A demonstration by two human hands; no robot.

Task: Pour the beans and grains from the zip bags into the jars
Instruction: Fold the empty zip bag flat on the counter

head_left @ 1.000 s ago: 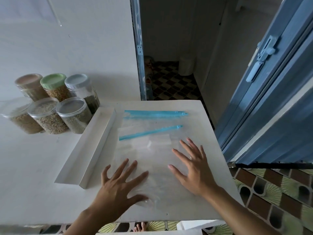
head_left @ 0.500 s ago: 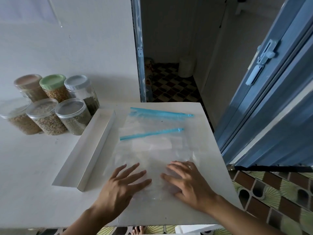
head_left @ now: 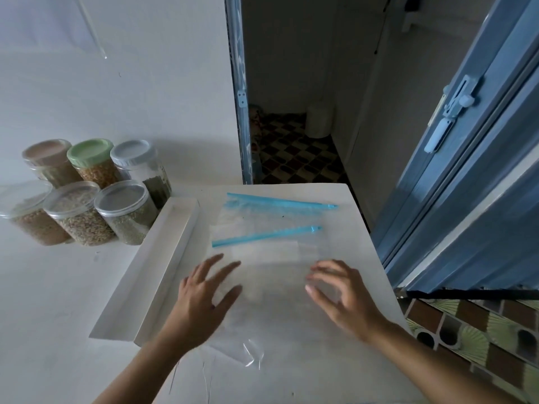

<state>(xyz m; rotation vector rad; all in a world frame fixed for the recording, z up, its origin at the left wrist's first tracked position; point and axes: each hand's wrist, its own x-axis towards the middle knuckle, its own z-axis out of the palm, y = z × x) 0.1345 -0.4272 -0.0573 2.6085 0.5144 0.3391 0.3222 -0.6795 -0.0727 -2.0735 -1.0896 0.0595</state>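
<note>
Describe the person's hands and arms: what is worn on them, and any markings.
The left hand and right hand are bare, with no gloves. The left forearm and right forearm are bare too, as far as the frame shows: no sleeve, watch or bracelet in view. Both hands are motion-blurred, so a ring cannot be ruled out.

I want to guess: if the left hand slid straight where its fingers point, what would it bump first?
Probably the nearer blue zip strip, lying ahead of the left hand.
</note>
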